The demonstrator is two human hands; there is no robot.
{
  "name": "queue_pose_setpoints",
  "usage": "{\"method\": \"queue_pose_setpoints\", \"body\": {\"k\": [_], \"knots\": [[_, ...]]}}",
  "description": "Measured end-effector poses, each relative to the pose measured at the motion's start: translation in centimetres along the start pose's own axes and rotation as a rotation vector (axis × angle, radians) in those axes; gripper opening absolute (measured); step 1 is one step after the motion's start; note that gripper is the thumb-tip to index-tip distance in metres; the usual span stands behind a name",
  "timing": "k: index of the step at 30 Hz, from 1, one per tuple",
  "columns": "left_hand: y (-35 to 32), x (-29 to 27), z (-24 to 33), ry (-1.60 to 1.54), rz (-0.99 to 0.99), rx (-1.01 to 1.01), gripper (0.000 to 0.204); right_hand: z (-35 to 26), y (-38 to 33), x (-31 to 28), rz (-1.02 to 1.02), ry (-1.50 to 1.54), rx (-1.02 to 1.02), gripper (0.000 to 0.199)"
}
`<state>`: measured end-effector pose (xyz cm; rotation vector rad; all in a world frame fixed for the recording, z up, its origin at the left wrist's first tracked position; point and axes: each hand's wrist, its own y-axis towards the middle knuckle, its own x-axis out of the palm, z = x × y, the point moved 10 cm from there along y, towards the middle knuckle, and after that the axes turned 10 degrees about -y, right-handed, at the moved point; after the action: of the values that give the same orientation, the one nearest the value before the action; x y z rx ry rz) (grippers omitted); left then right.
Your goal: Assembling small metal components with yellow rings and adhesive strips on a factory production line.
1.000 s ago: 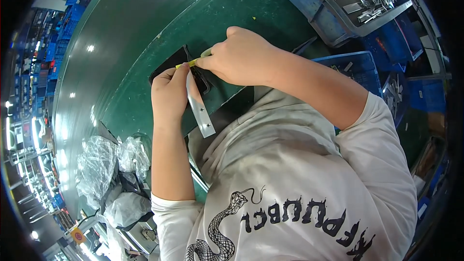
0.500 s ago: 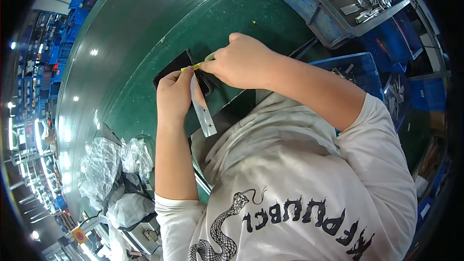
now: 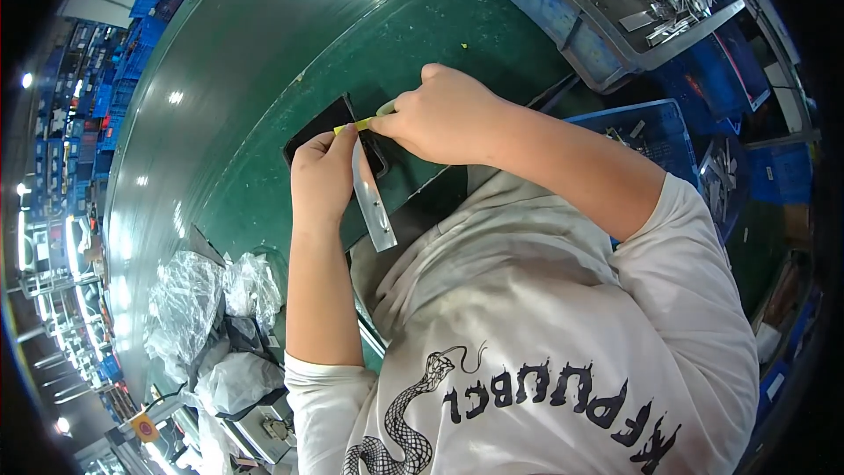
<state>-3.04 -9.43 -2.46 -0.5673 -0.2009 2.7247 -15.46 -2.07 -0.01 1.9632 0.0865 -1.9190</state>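
Note:
My left hand (image 3: pixel 322 171) is closed on the upper end of a flat metal strip (image 3: pixel 376 211), silvery with small holes near its lower end. The strip hangs slantwise toward my lap. A short yellow strip (image 3: pixel 355 126), which looks like tape, runs across the top between both hands. My right hand (image 3: pixel 444 114) pinches its other end; a pale yellow-green edge shows by the fingers, mostly hidden. Behind my left hand, a black flat piece (image 3: pixel 323 123) with a raised edge lies on the green work surface (image 3: pixel 264 154).
At upper right stands a grey bin (image 3: pixel 646 53) heaped with metal pieces. Below it sits a blue crate (image 3: pixel 655 123) with small parts. Crumpled clear plastic bags (image 3: pixel 189 295) lie at lower left. A tiny yellow scrap (image 3: pixel 464 46) rests on the surface beyond my right hand.
Both hands and the metal strip appear shifted very slightly right and down, with the rest of the picture moving a little too. The hold on the strip and the yellow tape is the same.

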Motion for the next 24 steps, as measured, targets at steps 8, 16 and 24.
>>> {"method": "queue_pose_setpoints", "body": {"k": [8, 16, 24], "knots": [[-4.1, 0.1, 2.5, 0.035, -0.047, 0.290, 0.030, -2.0, -3.1, -3.7, 0.264, 0.021, -0.080, 0.028], [-8.7, -1.3, 1.5, -0.143, -0.214, 0.166, 0.034, -3.0, -6.1, -5.7, 0.288, 0.594, -0.239, 0.032], [-11.2, -2.6, 1.4, -0.193, -0.282, 0.081, 0.033, 3.6, 1.4, -1.4, 0.275, 0.729, 0.280, 0.028]]}}
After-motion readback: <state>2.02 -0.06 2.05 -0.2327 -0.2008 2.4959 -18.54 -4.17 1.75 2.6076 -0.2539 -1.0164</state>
